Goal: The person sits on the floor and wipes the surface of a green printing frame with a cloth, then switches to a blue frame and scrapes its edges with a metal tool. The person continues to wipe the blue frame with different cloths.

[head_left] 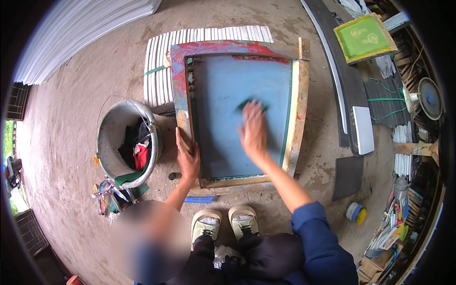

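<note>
You're mid-wipe on the screen-printing frame (237,111), which lies flat on the concrete floor (76,118) right in front of your shoes (225,223), its far end resting over a row of white slats (161,61). Your right hand (254,130) is flat on the blue mesh (223,133), fingers spread and pressed over a dark green cloth (251,103) near the upper-right part of the screen; the hand is blurred, so it looks like scrubbing, w/ the cloth pinned under the fingertips, not balled in a fist. Your left hand (187,159) is clamped on the frame's left wooden rail, thumb on top, steadying it. Judging by the mesh, most reads evenly blue, while red paint crusts the top rail and top-left corner, so the wipe seems well along on the mesh, edges less so. Next move prob. calls for keeping that left grip firm so the frame doesn't skate, light even pressure to spare the mesh, and working the cloth toward the corners by the rail. The metal bucket (126,137) of rags sits just left of the frame, within reach of your left hand for a fresh cloth.
</note>
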Demonstrator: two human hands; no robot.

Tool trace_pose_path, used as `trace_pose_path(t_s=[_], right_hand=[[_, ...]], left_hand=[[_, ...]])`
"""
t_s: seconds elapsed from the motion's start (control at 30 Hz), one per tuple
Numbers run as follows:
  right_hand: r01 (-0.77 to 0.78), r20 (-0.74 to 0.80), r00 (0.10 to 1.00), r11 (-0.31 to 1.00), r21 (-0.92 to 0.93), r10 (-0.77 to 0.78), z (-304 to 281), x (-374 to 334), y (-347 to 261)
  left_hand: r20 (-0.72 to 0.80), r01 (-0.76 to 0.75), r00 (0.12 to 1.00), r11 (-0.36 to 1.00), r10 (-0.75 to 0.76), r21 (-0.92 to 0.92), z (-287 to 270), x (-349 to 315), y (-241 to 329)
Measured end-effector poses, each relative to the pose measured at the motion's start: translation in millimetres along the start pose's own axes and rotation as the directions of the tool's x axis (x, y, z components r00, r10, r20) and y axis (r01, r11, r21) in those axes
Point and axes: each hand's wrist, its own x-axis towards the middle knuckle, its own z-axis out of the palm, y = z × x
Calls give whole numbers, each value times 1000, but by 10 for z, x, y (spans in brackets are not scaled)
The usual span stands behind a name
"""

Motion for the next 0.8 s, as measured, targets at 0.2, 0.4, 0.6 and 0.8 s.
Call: trace_pose_path(t_s=[0.2,0.4,0.6,0.8], right_hand=[[225,283,946,949,-219,-159,-205,-297,547],[164,-58,984,981,-101,-170,80,444,105],[787,346,522,596,157,-780,194,-538,485],[337,-70,936,934,-118,-346,11,822,170]], left_hand=[[11,47,999,999,-47,-10,-21,8,27],[-14,-13,1000,1000,13,2,15,-5,-53],[3,32,999,997,-32,-67,10,-7,-53],[19,1,1000,992,1,-125,-23,10,36]])
